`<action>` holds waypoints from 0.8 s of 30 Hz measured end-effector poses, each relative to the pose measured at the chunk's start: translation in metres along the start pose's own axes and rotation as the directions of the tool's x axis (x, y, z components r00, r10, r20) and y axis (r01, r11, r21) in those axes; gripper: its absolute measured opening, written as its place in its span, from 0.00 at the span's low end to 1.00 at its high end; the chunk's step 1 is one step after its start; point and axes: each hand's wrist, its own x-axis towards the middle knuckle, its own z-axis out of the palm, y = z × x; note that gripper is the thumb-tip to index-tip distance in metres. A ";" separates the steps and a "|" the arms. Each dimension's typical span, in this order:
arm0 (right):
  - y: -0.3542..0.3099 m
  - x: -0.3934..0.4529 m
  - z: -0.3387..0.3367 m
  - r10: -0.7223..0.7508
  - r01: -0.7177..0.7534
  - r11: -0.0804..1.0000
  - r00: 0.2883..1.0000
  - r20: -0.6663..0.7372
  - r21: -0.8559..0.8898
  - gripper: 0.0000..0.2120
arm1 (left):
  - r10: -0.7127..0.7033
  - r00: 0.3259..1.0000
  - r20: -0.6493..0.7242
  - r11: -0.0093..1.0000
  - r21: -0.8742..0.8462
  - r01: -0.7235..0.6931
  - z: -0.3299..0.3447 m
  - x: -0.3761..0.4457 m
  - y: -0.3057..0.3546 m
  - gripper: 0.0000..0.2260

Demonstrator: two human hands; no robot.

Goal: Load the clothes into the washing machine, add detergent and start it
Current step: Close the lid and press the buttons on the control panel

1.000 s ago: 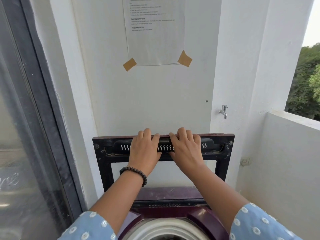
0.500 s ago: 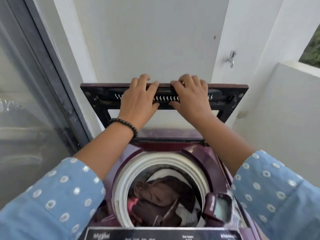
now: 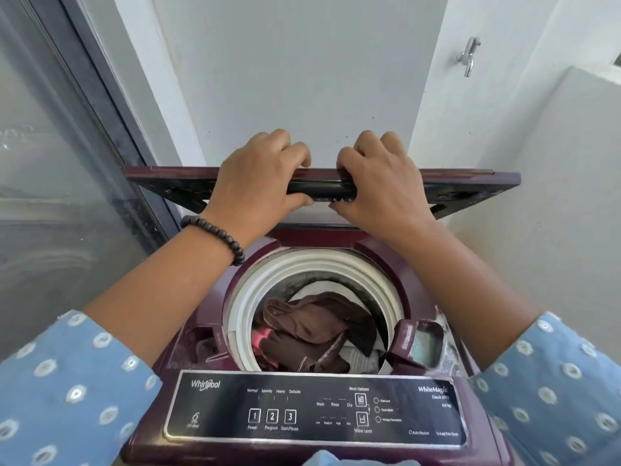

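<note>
We grip the raised lid [image 3: 470, 183] of the washing machine [image 3: 201, 338] along its front edge, left hand [image 3: 258, 183] beside right hand [image 3: 379, 186]. Below, brown clothes [image 3: 312, 334] fill the drum above the control panel [image 3: 316, 408].

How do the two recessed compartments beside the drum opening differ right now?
The left compartment looks dark inside and sits beside the drum's left rim. The right compartment shows a pale bluish inside with whitish residue along its outer edge. Both are maroon pockets in the washer top, just behind the control panel.
</note>
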 end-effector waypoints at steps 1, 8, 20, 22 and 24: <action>-0.001 -0.004 -0.001 -0.008 0.007 1.000 0.998 0.061 0.012 0.17 | 0.014 1.000 0.015 1.000 0.012 -0.015 0.000 -0.005 0.001 0.18; -0.016 -0.034 -0.007 -0.034 0.034 0.999 0.967 0.252 0.007 0.13 | 0.055 0.964 0.261 0.996 -0.079 -0.036 0.008 -0.034 0.004 0.20; -0.031 -0.085 0.002 -0.125 0.032 0.988 0.745 0.656 0.151 0.17 | 0.134 0.711 0.690 0.979 -0.203 0.012 0.039 -0.078 0.014 0.17; -0.034 -0.099 0.009 -0.123 -0.029 0.979 0.699 0.704 0.201 0.19 | 0.138 0.672 0.727 0.975 -0.218 0.036 0.050 -0.091 0.018 0.18; -0.035 -0.114 0.017 -0.139 -0.079 0.965 0.655 0.743 0.250 0.19 | 0.141 0.643 0.753 0.970 -0.236 0.064 0.058 -0.106 0.023 0.20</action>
